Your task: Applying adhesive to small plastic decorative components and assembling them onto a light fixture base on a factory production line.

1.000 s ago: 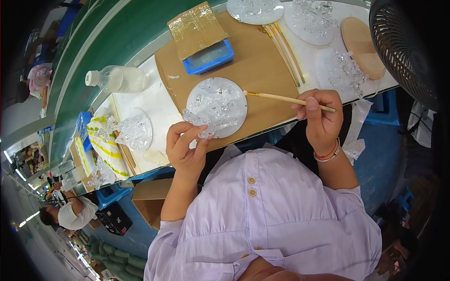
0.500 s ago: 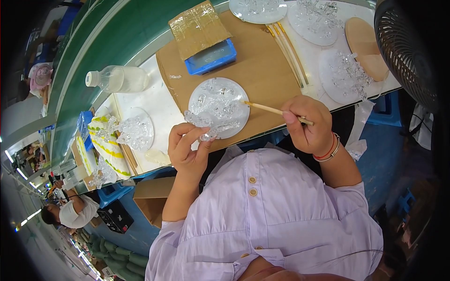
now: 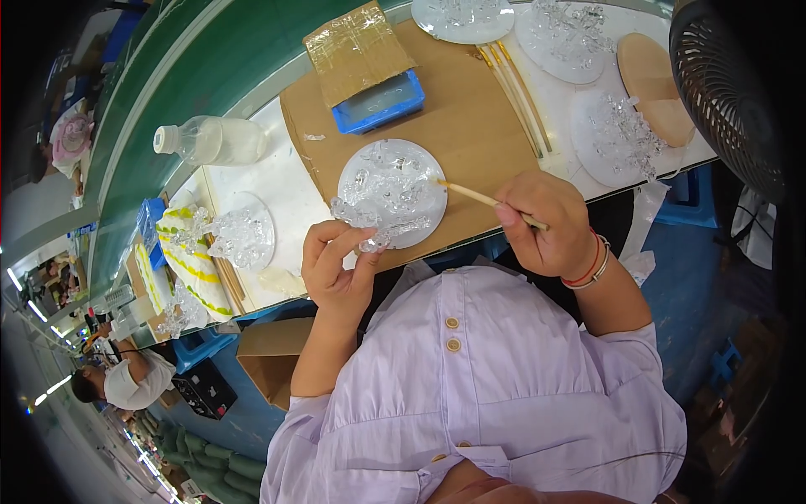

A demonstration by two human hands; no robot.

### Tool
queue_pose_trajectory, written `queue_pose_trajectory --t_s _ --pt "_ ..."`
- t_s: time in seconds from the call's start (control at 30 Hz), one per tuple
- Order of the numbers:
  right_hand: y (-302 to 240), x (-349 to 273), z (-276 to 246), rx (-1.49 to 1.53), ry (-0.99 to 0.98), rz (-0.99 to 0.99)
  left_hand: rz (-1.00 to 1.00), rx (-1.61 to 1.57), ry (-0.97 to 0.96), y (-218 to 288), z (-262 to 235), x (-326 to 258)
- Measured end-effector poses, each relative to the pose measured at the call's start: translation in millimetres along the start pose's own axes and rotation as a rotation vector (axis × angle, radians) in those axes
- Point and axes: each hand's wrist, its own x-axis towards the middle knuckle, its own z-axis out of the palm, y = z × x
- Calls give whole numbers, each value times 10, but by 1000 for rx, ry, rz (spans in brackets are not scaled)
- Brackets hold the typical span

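Observation:
My right hand (image 3: 547, 222) is closed round a slim wooden-handled brush (image 3: 472, 193). The brush's tip is at the right side of a round white plate (image 3: 431, 220), which lies on brown cardboard and bears a heap of clear plastic pieces (image 3: 388, 181). At the plate's lower left, my left hand (image 3: 337, 262) pinches a clear plastic piece (image 3: 369, 238) between thumb and fingers. The piece's exact shape is hard to make out against the other transparent parts.
Behind the plate stands a blue tray (image 3: 379, 116) partly covered by a cardboard flap (image 3: 357, 49). Several brushes (image 3: 522, 101) lie right of it. A clear bottle (image 3: 214, 141) lies at left, a black fan (image 3: 729, 101) stands at right. More plates (image 3: 588, 139) hold clear parts.
My right hand has shifted slightly left along the brush, whose handle end is lower left than before. The brush tip stays at about the same spot; my left hand holds still.

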Motion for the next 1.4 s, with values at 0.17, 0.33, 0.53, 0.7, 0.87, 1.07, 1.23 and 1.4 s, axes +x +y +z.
queue_pose_trajectory --t_s 0.17,0.33,0.53,0.7,0.87,1.07,1.23,1.4 --pt "9 101 -150 48 130 42 57 22 71 -37 -2 -28" --pt "107 585 -84 22 267 85 75 72 158 -74 -26 -14" --pt "204 967 204 -185 152 60 25 62 122 -67 -86 -17" --pt "300 1027 327 -260 104 -7 15 18 99 -73 -88 -4" --pt "199 997 247 -246 177 -112 0 -5 103 -87 -83 -21" --pt "53 799 49 -206 164 -28 3 12 100 -86 -83 13" --pt "-123 448 -112 82 93 205 -17 26 97 -84 -92 -13" --pt "-29 315 60 37 6 139 -12 27 116 -64 -79 -6"
